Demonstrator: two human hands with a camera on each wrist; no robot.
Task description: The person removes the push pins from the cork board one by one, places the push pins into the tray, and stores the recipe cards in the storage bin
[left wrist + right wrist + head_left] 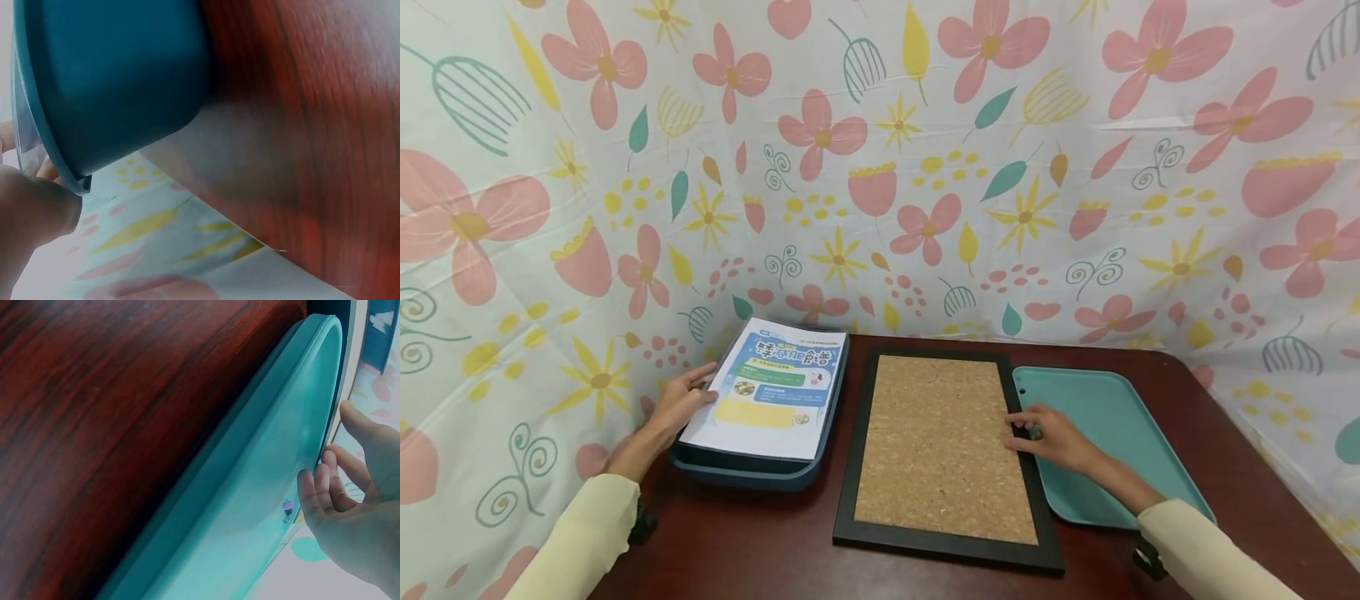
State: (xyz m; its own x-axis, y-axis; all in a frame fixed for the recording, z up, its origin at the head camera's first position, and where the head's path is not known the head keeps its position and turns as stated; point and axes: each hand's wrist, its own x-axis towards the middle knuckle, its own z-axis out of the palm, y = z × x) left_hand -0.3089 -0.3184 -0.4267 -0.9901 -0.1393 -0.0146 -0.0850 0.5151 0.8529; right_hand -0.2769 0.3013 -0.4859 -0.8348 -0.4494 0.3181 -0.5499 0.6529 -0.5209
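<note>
In the head view, a stack of printed sheets (775, 400) with a blue heading and Chinese characters lies in a dark blue bin (752, 475). My left hand (681, 404) is at the stack's left edge, fingertips right at the paper. The left wrist view shows the bin's side (125, 69) and part of that hand beside its rim. A black-framed cork board (947, 450) lies flat in the middle. Over its right frame edge, my right hand (1056, 437) has thumb and fingers apart; nothing shows between them. Small pins (287, 509) sit on the teal tray (231, 506) near it.
The teal tray lies close along the board's right side on the dark reddish table (760, 533). Floral-patterned cloth (925, 167) hangs behind and at both sides, with the bin close to its left part.
</note>
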